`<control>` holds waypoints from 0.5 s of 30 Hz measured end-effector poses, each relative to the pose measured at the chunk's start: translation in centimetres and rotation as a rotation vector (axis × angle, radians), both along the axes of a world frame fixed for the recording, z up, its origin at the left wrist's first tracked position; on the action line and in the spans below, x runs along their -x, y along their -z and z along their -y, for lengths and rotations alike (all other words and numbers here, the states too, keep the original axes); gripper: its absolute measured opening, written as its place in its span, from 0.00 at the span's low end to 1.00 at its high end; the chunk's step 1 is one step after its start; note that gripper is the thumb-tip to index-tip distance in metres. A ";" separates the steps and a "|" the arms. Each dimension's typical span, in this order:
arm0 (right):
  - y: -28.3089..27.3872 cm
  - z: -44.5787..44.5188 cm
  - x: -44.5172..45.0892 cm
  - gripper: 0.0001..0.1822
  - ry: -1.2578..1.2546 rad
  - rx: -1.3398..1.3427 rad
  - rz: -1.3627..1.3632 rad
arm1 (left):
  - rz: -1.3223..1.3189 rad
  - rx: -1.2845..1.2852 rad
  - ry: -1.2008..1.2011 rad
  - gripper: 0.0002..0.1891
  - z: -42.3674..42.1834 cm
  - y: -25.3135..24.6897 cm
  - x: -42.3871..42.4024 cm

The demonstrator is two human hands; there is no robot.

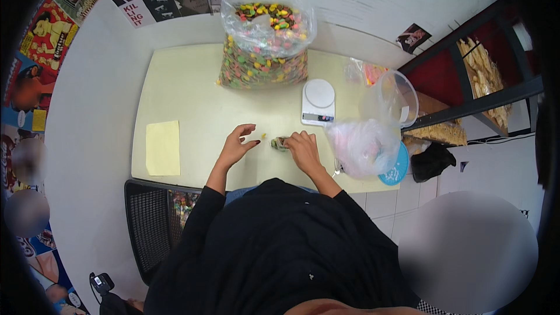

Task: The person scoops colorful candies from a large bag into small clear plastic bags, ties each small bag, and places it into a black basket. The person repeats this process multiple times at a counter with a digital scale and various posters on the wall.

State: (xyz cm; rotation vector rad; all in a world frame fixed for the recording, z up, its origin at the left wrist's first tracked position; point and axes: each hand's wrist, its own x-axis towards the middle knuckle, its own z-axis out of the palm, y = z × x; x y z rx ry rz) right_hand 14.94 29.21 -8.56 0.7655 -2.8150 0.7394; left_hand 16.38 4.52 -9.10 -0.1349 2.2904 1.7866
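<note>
My right hand (302,151) grips a small clear bag of coloured candies (278,143) that lies low over the table; its fingers cover the bag's right end. To the left, my left hand (238,145) is held with thumb and fingers apart and nothing between them. A small yellow piece (264,135), seemingly a candy, lies on the table between the hands and the little bag. Beyond them stands a large clear plastic bag (264,63), full of multicoloured candies and open at the top. A white digital kitchen scale (318,100) sits just past my right hand.
A yellow sheet (162,148) lies at the table's left. Along the right are a bundle of clear plastic bags (363,148), a clear tub (396,98), a blue lid (396,166) and scissors (336,168). A black crate (151,227) holding filled packets stands at lower left.
</note>
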 end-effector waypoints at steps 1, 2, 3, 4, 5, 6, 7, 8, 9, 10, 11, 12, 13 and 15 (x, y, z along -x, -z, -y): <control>-0.2 -0.1 0.0 0.03 0.010 0.003 0.002 | -0.029 0.037 0.024 0.31 -0.6 0.3 -0.3; -0.4 -0.2 -0.2 0.03 0.020 0.007 0.004 | -0.057 0.073 0.048 0.33 -1.2 0.7 -0.8; -0.9 -0.1 -0.1 0.03 -0.005 0.018 0.017 | -0.101 0.107 0.093 0.34 -1.7 0.8 -0.7; -1.5 -0.1 -0.1 0.03 -0.031 0.030 0.029 | -0.144 0.141 0.137 0.36 -2.3 1.0 -0.6; -2.0 -0.1 -0.1 0.03 -0.057 0.041 0.042 | -0.187 0.175 0.181 0.37 -2.9 1.2 -0.6; -2.3 0.0 -0.1 0.03 -0.063 0.061 0.061 | -0.167 0.125 0.198 0.37 -3.4 1.2 -0.4; -2.7 0.1 -0.1 0.03 -0.070 0.081 0.080 | -0.146 0.075 0.214 0.36 -3.8 1.2 -0.1; -3.0 0.2 -0.1 0.03 -0.078 0.100 0.099 | -0.126 0.024 0.229 0.35 -4.3 1.2 0.1; -3.1 0.2 0.0 0.03 -0.090 0.116 0.109 | -0.104 -0.028 0.246 0.35 -4.6 1.5 0.2; -3.3 0.2 0.2 0.04 -0.104 0.131 0.119 | -0.095 -0.070 0.217 0.31 -4.9 2.0 0.4; -3.4 0.3 0.3 0.04 -0.119 0.146 0.130 | -0.033 -0.070 0.232 0.30 -4.7 2.3 0.3; -3.5 0.3 0.5 0.04 -0.120 0.172 0.183 | 0.027 -0.069 0.251 0.29 -4.6 2.3 0.4; -3.5 0.4 0.6 0.04 -0.124 0.198 0.236 | 0.087 -0.069 0.268 0.27 -4.5 2.2 0.5; -3.5 0.7 1.2 0.05 -0.091 0.322 0.333 | 0.164 -0.186 0.194 0.26 -4.1 1.5 0.0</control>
